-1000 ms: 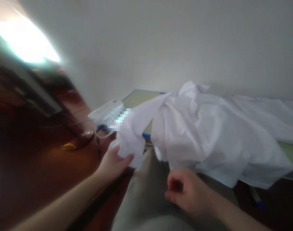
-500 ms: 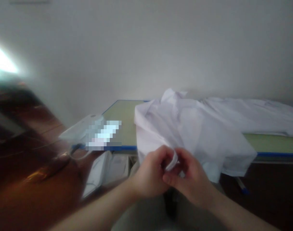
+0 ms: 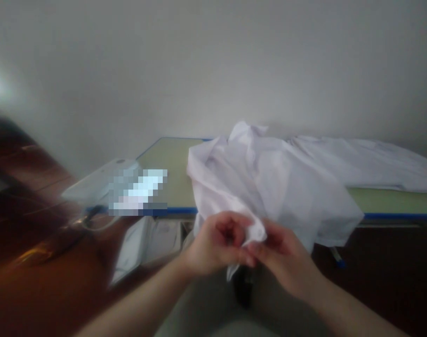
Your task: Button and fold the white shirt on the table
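A crumpled white shirt (image 3: 283, 178) lies on the table and hangs over its front edge toward me. My left hand (image 3: 220, 243) is closed on a folded edge of the shirt, thumb and fingers pinching the cloth. From the other side, my right hand (image 3: 286, 257) grips the same edge, its thumb close to the left thumb. Between the hands the edge curls up and shows a small round spot that looks like a button. A loose corner of cloth dangles below the left thumb.
The pale green table (image 3: 171, 159) has a blue rim. More white cloth (image 3: 374, 161) is spread along its right side. At the left stand a white device (image 3: 101, 180) with a cable and a blurred-out bright panel (image 3: 139, 189). An open box (image 3: 160, 238) sits below the table edge.
The edge between my hands has been turned, so its flat face with the button-like spot now shows. My left fingers have curled in further. The view has shifted slightly.
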{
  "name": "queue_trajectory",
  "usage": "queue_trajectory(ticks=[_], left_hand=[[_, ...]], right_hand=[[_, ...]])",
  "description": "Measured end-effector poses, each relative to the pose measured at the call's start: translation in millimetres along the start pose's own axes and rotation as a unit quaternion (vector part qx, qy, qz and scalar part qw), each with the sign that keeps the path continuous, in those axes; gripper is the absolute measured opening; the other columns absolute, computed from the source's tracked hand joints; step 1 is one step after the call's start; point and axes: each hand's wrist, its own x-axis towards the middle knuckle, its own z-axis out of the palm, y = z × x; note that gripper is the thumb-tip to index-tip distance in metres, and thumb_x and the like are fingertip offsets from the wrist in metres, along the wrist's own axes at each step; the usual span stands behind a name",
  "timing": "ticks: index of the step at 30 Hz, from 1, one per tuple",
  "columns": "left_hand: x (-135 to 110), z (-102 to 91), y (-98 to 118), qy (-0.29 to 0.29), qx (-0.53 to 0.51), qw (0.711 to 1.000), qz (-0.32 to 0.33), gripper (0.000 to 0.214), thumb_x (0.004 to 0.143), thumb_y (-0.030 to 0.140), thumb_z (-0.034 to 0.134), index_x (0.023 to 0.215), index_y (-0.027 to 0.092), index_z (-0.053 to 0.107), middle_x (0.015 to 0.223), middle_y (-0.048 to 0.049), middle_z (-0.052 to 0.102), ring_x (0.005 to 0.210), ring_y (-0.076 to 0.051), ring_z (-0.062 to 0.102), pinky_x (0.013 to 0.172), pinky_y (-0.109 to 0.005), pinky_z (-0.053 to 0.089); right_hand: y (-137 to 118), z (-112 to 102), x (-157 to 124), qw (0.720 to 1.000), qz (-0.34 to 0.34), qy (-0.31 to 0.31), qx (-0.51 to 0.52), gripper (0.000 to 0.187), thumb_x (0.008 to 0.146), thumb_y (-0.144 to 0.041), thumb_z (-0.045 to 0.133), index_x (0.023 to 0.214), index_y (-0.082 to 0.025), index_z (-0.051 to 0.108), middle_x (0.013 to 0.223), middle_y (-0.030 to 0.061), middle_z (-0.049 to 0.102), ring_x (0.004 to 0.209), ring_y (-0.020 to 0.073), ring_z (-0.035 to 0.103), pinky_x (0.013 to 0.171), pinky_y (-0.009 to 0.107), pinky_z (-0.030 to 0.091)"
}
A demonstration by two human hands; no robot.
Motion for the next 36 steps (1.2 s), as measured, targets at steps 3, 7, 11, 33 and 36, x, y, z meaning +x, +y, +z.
queue_trajectory(ticks=[3, 7, 11, 33, 36], left_hand=[[-2, -2.1, -2, 0.036, -0.01, 0.999, -0.007, 0.045, 0.062, 0.013, 0.082, 0.103, 0.017, 0.064, 0.064, 0.0053, 0.051, 0.056, -0.006, 0.049, 0.055, -0.018, 0.042], [2, -0.2, 2, 0.106, 0.069, 0.992, -0.023, 0.018, 0.079, 0.026, 0.07, 0.092, 0.013, 0.067, 0.078, -0.0029, 0.063, 0.069, -0.011, 0.057, 0.066, -0.023, 0.047], [13, 5.0, 8, 0.149, 0.07, 0.986, -0.026, 0.021, 0.079, 0.034, 0.068, 0.082, 0.014, 0.063, 0.074, -0.0016, 0.062, 0.065, -0.01, 0.056, 0.061, -0.022, 0.045], [18, 15.0, 22, 0.263, 0.339, 0.889, 0.161, 0.01, 0.074, 0.02, 0.068, 0.084, 0.017, 0.069, 0.08, -0.0028, 0.066, 0.07, -0.012, 0.06, 0.058, -0.02, 0.049], [13, 20.7, 30, 0.236, 0.446, 0.828, 0.246, 0.014, 0.07, 0.009, 0.065, 0.079, 0.018, 0.071, 0.076, -0.0019, 0.064, 0.066, -0.01, 0.058, 0.058, -0.02, 0.047]], right_hand=[[1, 2, 5, 1.0, 0.012, -0.001, 0.017, 0.021, 0.081, -0.035, 0.063, 0.092, -0.017, 0.065, 0.086, 0.0025, 0.064, 0.08, 0.0145, 0.061, 0.076, 0.026, 0.049], [10, 1, 12, 0.998, 0.021, 0.061, 0.016, 0.023, 0.082, -0.032, 0.057, 0.099, -0.018, 0.066, 0.08, 0.002, 0.063, 0.076, 0.0139, 0.059, 0.07, 0.024, 0.048], [12, 1, 23, 0.991, 0.043, 0.128, 0.017, 0.028, 0.082, -0.035, 0.052, 0.1, -0.017, 0.064, 0.07, 0.001, 0.06, 0.062, 0.0124, 0.053, 0.055, 0.022, 0.043], [16, -21, 23, 0.98, -0.02, 0.146, 0.132, 0.027, 0.076, -0.042, 0.07, 0.083, -0.018, 0.061, 0.072, 0.0011, 0.064, 0.056, 0.0117, 0.055, 0.057, 0.026, 0.044], [12, -16, 19, 0.981, -0.045, 0.152, 0.111, 0.028, 0.076, -0.044, 0.069, 0.083, -0.019, 0.059, 0.073, 0.0005, 0.063, 0.06, 0.0119, 0.055, 0.058, 0.025, 0.044]])
